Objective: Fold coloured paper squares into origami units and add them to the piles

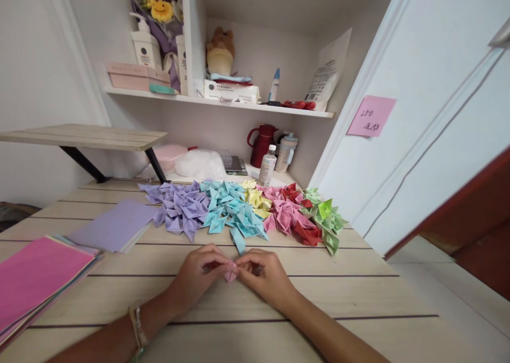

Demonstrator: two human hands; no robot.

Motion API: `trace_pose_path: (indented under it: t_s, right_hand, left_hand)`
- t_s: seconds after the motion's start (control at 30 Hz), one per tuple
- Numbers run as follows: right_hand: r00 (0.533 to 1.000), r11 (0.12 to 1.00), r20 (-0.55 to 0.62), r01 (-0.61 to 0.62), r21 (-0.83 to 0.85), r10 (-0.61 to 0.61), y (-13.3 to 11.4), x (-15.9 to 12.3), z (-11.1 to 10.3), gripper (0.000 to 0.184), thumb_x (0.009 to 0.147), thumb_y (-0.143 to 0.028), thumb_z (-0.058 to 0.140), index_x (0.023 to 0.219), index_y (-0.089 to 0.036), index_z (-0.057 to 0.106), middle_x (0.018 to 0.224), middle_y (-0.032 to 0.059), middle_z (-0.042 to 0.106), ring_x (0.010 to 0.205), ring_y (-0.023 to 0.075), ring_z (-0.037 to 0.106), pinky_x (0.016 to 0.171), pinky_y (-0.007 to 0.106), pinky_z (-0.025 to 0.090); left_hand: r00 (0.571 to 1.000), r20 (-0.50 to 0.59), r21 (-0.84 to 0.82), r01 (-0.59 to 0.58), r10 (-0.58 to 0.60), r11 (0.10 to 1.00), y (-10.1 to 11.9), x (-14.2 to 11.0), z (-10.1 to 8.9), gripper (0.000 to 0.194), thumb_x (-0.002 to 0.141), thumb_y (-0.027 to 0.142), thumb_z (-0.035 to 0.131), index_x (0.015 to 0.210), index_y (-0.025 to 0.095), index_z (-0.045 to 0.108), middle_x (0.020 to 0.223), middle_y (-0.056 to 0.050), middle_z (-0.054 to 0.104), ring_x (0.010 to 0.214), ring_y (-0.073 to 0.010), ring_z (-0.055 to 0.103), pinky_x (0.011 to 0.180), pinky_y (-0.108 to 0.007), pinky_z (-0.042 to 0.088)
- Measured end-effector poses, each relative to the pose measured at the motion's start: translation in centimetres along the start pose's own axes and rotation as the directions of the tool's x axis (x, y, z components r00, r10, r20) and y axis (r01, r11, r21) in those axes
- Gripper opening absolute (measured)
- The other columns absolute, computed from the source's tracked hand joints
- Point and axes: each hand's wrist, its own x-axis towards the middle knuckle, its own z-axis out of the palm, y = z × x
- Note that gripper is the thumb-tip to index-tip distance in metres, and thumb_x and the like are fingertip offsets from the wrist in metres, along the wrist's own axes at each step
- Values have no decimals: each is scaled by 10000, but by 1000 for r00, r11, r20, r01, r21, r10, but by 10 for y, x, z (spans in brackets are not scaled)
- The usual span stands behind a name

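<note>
Left hand (195, 272) and right hand (270, 278) both pinching small pink origami piece (230, 276), thumbs and fingers closed on it, piece on near side of blue origami heap (227, 201); purple origami heap (181, 206) directly left of blue origami heap, yellow pieces (255, 201) at its right, pink pieces (285, 215), red pieces (306, 234), green pieces (330, 227) further right of it; lavender paper stack (113, 225) left of it, magenta-topped paper stack (43, 278) further left; white-capped bottle (266, 167) behind it, to the right

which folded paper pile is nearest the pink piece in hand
The blue pile: its nearest bit lies just beyond the pink piece between the left hand and right hand; the rest lie farther off.
</note>
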Motion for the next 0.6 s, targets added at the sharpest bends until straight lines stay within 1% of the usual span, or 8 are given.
trace_pose_path:
  t_s: [0.1,0.2,0.3,0.47,0.6]
  right_hand:
    - [998,1000,-54,-11,5,11,1,1,0,147,773,-305,630,806,-190,717,706,36,665,590,126,578,531,208,432]
    - [995,999,-100,-10,35,13,-1,2,0,141,764,-283,638,836,-182,705,727,41,682,636,140,606,565,217,452]
    - [996,999,-94,1,42,3,-1,1,1,143,745,-295,661,817,-182,713,719,39,695,610,136,601,556,215,452]
    - [995,999,-87,-48,24,50,2,0,4,101,755,-246,644,731,-183,719,663,21,699,550,121,575,519,201,427]
    - [995,999,-90,-38,-4,38,2,0,4,90,738,-228,649,693,-174,707,644,17,690,547,118,570,512,194,421]
  left_hand:
    - [1000,-12,48,-19,19,999,0,0,0,240,828,320,557,702,197,721,721,-37,621,698,-142,596,679,-231,450]
    - [1000,-21,103,-13,15,995,-2,2,0,254,834,327,546,696,195,713,720,-34,612,704,-141,592,687,-231,445]
    - [999,-25,127,-17,21,992,-3,2,2,248,828,332,552,683,195,699,704,-24,601,684,-134,584,669,-223,439]
    - [999,-33,138,-29,34,990,-3,1,2,258,838,296,533,643,183,659,699,-18,599,681,-130,574,669,-222,431]
    - [998,-60,127,16,-8,992,-1,3,0,261,832,293,533,617,174,623,680,-15,587,654,-133,557,611,-219,419]
